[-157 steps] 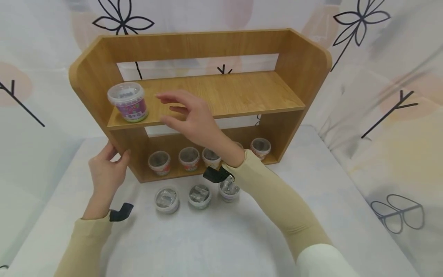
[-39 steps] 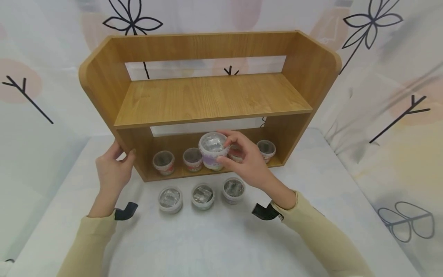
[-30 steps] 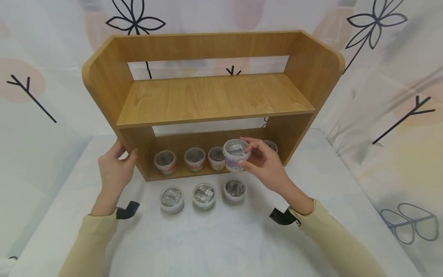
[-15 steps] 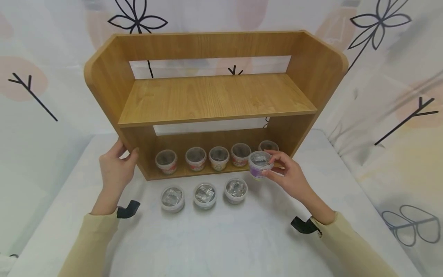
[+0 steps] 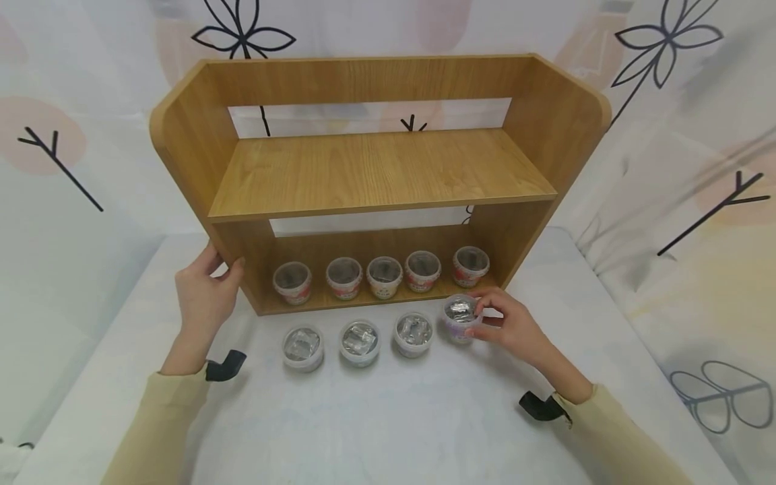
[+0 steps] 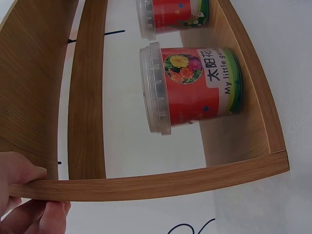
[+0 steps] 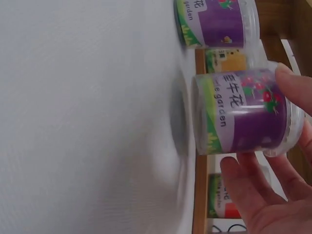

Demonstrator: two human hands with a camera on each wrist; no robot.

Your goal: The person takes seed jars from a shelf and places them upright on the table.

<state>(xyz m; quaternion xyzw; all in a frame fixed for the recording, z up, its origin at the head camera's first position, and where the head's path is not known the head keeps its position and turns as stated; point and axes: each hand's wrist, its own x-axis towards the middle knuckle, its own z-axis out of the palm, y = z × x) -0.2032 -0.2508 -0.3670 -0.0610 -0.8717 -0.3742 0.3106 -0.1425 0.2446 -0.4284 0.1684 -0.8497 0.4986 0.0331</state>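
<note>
On white cloth, our right hand pinches the purple-labelled clear-lidded tub at three o'clock, fourth in its row, not yet released, while our left hand grips the wooden shelf.

Shelf unit: light brown wood grain throughout. Tub in the right hand: purple label, green band at the base, clear lid. Tubs on the lower shelf: red labels with a flower print and a green band; one at 12 o'clock of the held tub appears yellow, though blurred. Table cover: white. Backdrop: white with black line flowers and pale pink blotches. Sleeves: beige.
</note>
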